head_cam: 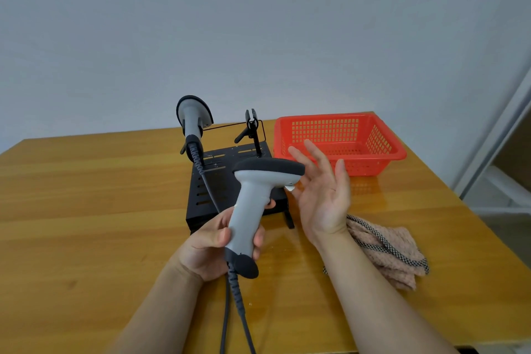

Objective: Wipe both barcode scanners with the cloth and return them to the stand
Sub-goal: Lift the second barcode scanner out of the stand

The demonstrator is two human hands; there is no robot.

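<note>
My left hand grips the handle of a grey barcode scanner with a black head, held upright above the table in front of the stand. My right hand is open, fingers spread, right beside the scanner's head, holding nothing. A second grey scanner sits in the left holder of the black stand; the stand's right holder is empty. The pink checked-edge cloth lies crumpled on the table behind my right forearm.
A red plastic basket stands on the wooden table at the back right of the stand. Two dark cables run from the scanners toward me. The table's right edge is near the cloth.
</note>
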